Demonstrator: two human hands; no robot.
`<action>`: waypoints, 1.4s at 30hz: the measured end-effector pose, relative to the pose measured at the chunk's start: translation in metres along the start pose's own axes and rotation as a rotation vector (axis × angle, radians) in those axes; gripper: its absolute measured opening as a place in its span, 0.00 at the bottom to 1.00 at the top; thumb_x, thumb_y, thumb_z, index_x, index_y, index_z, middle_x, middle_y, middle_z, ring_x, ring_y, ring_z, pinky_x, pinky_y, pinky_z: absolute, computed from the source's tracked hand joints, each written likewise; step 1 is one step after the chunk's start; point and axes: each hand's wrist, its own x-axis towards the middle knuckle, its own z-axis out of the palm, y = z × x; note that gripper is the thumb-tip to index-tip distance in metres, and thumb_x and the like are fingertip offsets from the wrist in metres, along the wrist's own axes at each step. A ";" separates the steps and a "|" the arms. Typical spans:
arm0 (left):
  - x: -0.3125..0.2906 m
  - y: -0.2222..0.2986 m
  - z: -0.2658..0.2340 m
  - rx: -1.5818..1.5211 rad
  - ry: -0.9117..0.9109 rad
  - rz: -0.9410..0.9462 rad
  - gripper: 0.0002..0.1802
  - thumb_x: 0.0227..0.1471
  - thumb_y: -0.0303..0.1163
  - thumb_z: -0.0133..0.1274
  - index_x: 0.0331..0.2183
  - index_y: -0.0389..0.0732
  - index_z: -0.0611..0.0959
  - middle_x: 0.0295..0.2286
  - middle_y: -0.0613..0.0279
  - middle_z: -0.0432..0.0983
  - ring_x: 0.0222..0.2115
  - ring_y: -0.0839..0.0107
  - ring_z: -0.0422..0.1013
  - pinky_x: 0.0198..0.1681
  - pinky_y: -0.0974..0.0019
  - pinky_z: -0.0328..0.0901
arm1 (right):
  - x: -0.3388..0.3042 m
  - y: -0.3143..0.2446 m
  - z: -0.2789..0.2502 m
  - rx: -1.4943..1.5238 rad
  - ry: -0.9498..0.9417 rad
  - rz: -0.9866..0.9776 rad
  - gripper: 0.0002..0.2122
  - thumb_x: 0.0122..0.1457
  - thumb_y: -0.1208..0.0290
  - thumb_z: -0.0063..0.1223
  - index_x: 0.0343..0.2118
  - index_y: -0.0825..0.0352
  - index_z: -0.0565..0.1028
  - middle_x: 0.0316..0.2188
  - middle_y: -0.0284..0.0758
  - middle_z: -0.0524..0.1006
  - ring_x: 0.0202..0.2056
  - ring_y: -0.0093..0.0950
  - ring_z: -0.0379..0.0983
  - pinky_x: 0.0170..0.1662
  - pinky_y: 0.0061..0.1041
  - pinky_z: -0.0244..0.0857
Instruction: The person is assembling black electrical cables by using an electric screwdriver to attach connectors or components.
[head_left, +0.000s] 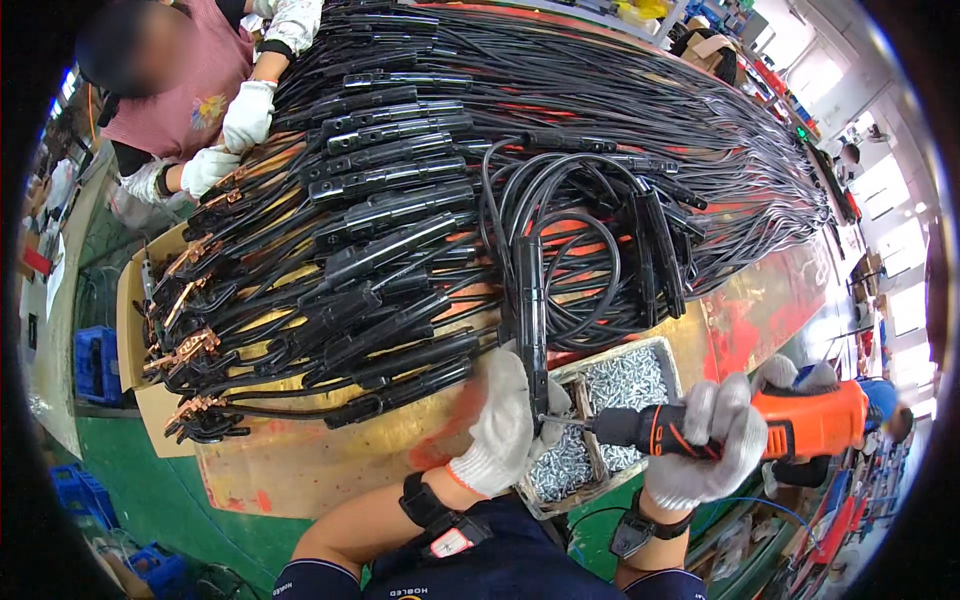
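My left hand, in a white knit glove, is closed round the lower end of a long black tubular cable handle that stands lengthwise in front of me. My right hand, gloved too, grips an orange and black power screwdriver. Its thin bit points left and reaches the lower end of the handle, beside my left fingers. The exact contact at the tip is too small to make out. Under the tool sits a divided tray of silver screws.
Coiled black cable lies behind the tray. Many black handles and cables cover the table, with copper-jawed clamps at its left edge. A co-worker's gloved hands work at the far left. Blue crates stand on the green floor.
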 end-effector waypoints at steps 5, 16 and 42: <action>0.001 -0.010 -0.001 0.002 -0.038 0.106 0.38 0.58 0.71 0.30 0.51 0.47 0.66 0.20 0.65 0.70 0.12 0.75 0.61 0.12 0.75 0.54 | -0.012 -0.006 0.021 -0.285 0.034 0.012 0.39 0.57 0.74 0.52 0.67 0.65 0.42 0.27 0.32 0.66 0.15 0.21 0.59 0.19 0.19 0.59; 0.003 0.004 0.006 -0.165 0.129 -0.222 0.29 0.61 0.65 0.35 0.43 0.49 0.71 0.22 0.70 0.71 0.19 0.80 0.65 0.19 0.74 0.60 | 0.003 0.004 0.052 0.061 -0.064 0.239 0.15 0.55 0.76 0.59 0.19 0.60 0.62 0.08 0.30 0.64 0.11 0.25 0.64 0.15 0.25 0.59; -0.003 0.007 0.014 0.056 0.072 -0.041 0.23 0.63 0.57 0.43 0.34 0.46 0.71 0.15 0.67 0.66 0.11 0.74 0.61 0.15 0.72 0.58 | 0.006 -0.010 -0.052 -0.286 0.235 0.007 0.29 0.53 0.83 0.56 0.57 0.67 0.56 0.22 0.35 0.72 0.18 0.26 0.68 0.22 0.27 0.68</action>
